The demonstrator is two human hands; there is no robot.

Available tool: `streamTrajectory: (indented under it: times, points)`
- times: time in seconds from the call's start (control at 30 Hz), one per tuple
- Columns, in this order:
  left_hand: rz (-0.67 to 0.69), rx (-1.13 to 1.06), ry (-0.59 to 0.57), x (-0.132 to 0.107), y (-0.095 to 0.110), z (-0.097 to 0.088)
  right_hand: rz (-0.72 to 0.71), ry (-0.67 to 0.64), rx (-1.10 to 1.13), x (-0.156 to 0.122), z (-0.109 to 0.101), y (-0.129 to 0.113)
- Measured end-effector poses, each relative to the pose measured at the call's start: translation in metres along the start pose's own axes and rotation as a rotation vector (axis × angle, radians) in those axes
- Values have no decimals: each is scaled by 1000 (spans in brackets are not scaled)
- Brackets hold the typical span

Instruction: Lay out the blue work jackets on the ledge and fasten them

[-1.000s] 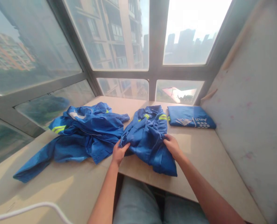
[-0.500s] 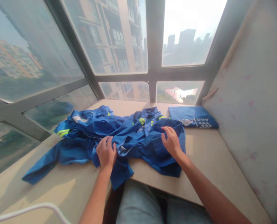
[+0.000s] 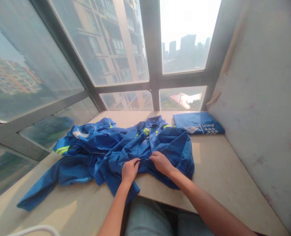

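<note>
A blue work jacket point(image 3: 120, 147) with yellow-green reflective strips lies in front of me, its collar pointing away toward the window. My left hand point(image 3: 130, 170) pinches the jacket's near hem, with the fingers closed on the cloth. A short way to the right, my right hand point(image 3: 162, 162) is closed on the same edge. Between the two hands the hem stretches in a short line. Another blue garment point(image 3: 79, 144), crumpled and with a white patch and reflective bands, spreads out on the left and partly runs under the jacket.
A folded blue garment point(image 3: 198, 123) with white lettering sits at the back right. All the clothes lie on a pale tabletop point(image 3: 214, 170). Windows frame the far and left sides, and a wall point(image 3: 263, 124) stands at the right. A white cable point(image 3: 37, 229) curves at the bottom left.
Both hands have moved inward to the jacket's near hem and closed on it; before, they were spread apart with fingers open. The view has shifted slightly.
</note>
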State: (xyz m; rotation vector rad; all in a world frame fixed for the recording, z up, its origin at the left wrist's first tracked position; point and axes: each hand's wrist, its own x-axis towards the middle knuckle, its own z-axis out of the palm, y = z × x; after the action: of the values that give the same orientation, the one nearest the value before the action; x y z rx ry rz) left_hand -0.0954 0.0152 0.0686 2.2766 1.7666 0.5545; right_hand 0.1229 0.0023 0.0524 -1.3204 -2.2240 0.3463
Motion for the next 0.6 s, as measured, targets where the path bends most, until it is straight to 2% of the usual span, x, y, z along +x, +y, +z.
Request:
streamTrajectory:
  times: [0.1, 0.23, 0.3, 0.4, 0.5, 0.6]
  points:
    - [-38, -24, -23, 7, -1, 4, -92, 129, 61, -12, 5, -1]
    - [-127, 23, -39, 19, 3, 14, -141, 189, 54, -18, 4, -12]
    - [-219, 67, -6, 24, -4, 12, -143, 212, 63, -24, -7, -15]
    - [-362, 125, 51, 33, -24, -5, -150, 236, 107, -47, -32, -12]
    - [-347, 119, 22, 41, -36, -21, -72, 209, 72, -73, -54, 2]
    - [-241, 96, 0, 44, -26, -27, 116, 263, 3, -74, -69, 19]
